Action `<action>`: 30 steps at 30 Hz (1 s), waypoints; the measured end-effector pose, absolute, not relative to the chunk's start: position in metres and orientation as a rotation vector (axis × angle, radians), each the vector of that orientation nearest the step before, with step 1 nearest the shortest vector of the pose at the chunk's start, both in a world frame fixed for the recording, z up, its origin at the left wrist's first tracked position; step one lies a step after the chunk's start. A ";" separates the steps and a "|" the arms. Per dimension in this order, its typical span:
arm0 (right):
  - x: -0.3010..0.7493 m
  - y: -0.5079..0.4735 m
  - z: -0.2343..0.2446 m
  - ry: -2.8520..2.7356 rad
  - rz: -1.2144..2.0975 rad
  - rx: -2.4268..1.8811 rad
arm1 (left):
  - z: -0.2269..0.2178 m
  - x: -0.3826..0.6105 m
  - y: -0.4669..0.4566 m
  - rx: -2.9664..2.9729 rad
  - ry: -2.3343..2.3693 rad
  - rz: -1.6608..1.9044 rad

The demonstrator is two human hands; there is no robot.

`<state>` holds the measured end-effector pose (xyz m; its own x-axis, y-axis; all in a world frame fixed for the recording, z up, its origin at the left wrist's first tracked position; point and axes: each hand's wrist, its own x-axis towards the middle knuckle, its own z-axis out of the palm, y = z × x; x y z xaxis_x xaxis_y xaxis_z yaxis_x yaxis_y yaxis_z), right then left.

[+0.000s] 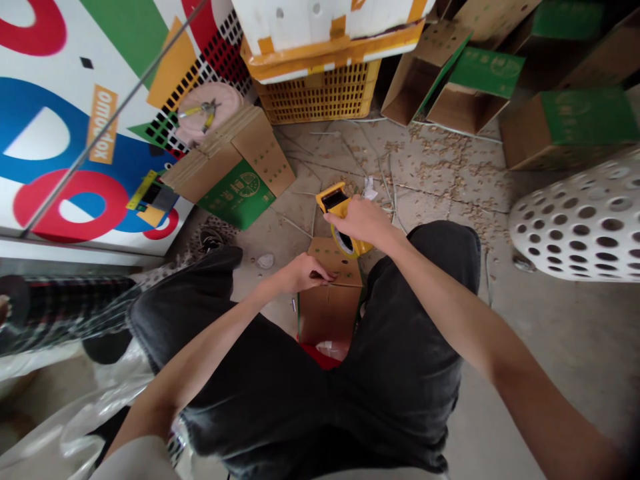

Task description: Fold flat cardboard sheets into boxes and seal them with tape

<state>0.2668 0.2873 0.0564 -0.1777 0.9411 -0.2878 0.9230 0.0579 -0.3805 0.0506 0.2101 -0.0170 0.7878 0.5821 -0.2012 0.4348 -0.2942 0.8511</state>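
Between my knees is a brown cardboard box (327,313), its top flaps folded in and meeting at a seam. My left hand (303,273) is at that seam, fingers curled and pressed against the flaps. A yellow tape dispenser (334,200) with a roll in it is gripped in my right hand (364,220), just above the far end of the box. Whether tape runs from the dispenser to the box cannot be made out. Something red (325,357) shows at the near end of the box, by my lap.
Flattened green-and-brown cartons (240,173) are stacked at left, beside a pink stool (210,107) with pliers. Ahead stands a yellow crate (320,93) under a white foam box (320,30). Open cartons (470,100) and a perforated white basket (580,220) are at right. Straps and bits litter the floor.
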 end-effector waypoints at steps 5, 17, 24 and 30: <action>0.267 0.287 0.055 -2.240 0.774 -1.988 | -0.018 0.049 0.214 1.945 0.752 0.128; 0.266 0.286 0.054 -2.264 0.774 -1.983 | -0.011 0.065 0.215 2.113 0.779 0.006; 0.265 0.285 0.057 -2.271 0.784 -1.989 | -0.021 0.065 0.215 2.145 0.712 0.056; 0.265 0.285 0.055 -2.276 0.801 -1.987 | -0.024 0.060 0.218 2.138 0.643 0.151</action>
